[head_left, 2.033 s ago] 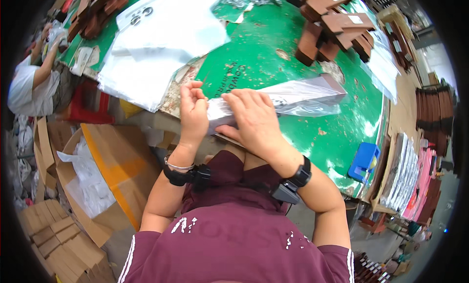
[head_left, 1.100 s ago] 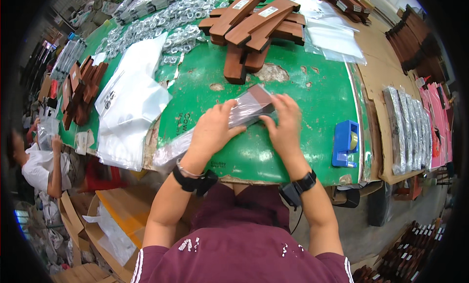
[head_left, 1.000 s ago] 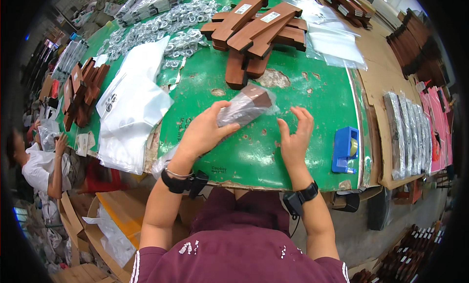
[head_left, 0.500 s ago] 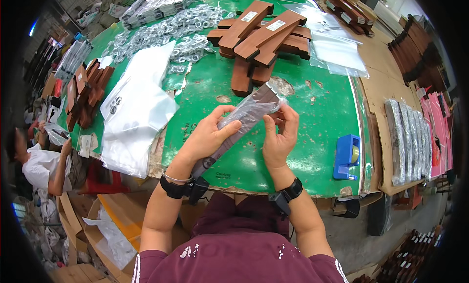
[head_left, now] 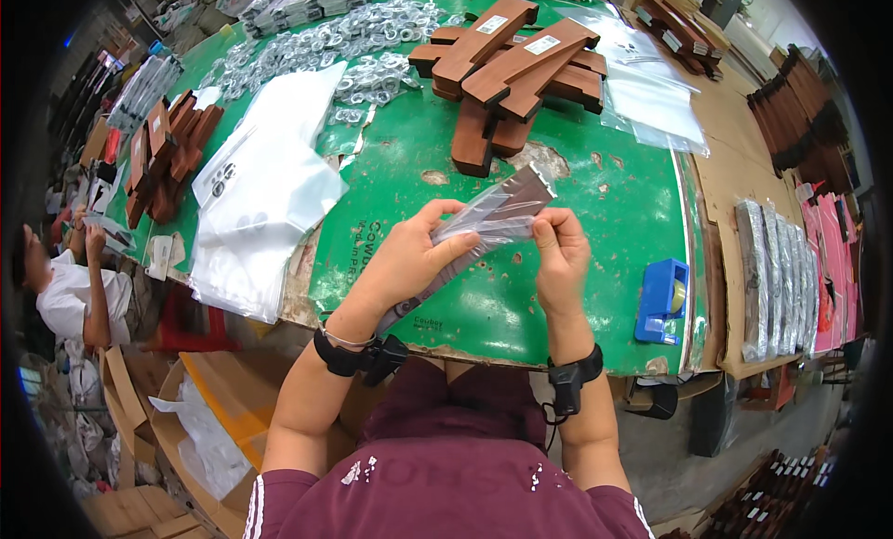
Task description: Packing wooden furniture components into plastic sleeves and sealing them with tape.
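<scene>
A long dark-brown wooden piece (head_left: 507, 204) in a clear plastic bag lies slantwise between my hands, its far end up and to the right. My left hand (head_left: 416, 258) is wrapped round its middle, thumb on top. The piece's lower end shows below that hand, near the table's front edge. To the right of the piece, the fingertips of my right hand (head_left: 562, 260) pinch a loose fold of the plastic bag (head_left: 512, 228), which is drawn out sideways. Beyond my hands lies a crossed pile of brown wooden pieces (head_left: 502, 74) with white labels.
Clear plastic bags (head_left: 265, 186) lie to the left on the green table (head_left: 446, 316). Small bagged metal rings (head_left: 372, 37) are heaped behind them. A blue tape dispenser (head_left: 661, 302) stands at right, near wrapped pieces (head_left: 777, 279). A co-worker (head_left: 84, 288) is at far left.
My right hand has moved right and slightly up, stretching the plastic fold away from the wooden piece. Another person's hand has appeared at the table's far edge.
</scene>
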`<move>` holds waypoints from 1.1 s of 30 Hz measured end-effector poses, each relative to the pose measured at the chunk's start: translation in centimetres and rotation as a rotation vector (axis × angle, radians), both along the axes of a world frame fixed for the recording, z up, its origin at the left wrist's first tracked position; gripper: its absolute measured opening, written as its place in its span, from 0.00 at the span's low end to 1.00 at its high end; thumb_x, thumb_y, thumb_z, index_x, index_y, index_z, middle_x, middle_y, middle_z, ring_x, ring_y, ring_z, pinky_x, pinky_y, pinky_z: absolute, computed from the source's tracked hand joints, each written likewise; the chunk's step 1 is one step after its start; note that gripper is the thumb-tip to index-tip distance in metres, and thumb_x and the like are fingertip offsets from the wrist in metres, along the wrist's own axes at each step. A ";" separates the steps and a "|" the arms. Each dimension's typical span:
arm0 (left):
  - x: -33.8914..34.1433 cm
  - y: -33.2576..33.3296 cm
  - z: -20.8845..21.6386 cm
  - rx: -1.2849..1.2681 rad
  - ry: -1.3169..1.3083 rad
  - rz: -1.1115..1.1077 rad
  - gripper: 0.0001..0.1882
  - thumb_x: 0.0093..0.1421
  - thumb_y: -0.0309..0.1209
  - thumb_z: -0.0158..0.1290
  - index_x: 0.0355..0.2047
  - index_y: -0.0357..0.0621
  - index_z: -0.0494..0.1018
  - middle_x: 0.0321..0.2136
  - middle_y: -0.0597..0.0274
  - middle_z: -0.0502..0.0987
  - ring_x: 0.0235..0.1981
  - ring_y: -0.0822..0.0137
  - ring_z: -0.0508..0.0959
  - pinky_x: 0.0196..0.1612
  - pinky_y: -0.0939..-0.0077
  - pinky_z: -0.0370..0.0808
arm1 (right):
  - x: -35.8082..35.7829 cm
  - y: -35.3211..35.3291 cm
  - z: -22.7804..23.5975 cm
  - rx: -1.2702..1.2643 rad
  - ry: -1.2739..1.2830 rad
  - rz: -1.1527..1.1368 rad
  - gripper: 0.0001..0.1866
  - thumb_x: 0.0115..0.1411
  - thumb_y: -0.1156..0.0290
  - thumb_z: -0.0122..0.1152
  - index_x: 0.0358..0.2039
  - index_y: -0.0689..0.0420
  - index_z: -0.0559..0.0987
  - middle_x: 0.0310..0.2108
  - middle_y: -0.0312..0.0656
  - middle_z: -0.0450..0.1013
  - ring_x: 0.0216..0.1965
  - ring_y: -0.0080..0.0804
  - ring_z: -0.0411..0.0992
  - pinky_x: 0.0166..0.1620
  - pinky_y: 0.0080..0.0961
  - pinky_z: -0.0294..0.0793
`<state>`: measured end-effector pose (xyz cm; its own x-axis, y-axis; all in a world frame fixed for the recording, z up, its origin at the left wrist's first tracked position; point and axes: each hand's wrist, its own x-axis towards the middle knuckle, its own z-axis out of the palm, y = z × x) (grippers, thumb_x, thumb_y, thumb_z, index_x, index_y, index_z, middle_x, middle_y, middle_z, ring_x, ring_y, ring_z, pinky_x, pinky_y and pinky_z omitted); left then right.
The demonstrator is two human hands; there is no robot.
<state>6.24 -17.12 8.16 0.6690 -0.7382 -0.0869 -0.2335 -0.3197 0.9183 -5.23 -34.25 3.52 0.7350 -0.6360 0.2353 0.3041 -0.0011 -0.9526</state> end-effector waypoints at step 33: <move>-4.8 -1.1 -1.1 0.067 -0.367 -0.060 0.31 0.59 0.46 0.60 0.56 0.42 0.65 0.40 0.40 0.78 0.39 0.41 0.79 0.42 0.56 0.76 | 0.6 -2.4 1.4 -0.867 -0.148 -0.185 0.09 0.57 0.79 0.62 0.29 0.59 0.69 0.33 0.44 0.75 0.39 0.46 0.75 0.41 0.35 0.75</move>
<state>1.41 -18.21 7.02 0.6204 -0.7777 0.1014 -0.5633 -0.3519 0.7475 -4.68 -36.69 4.90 0.5621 -0.2961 0.7722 0.3474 -0.7628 -0.5454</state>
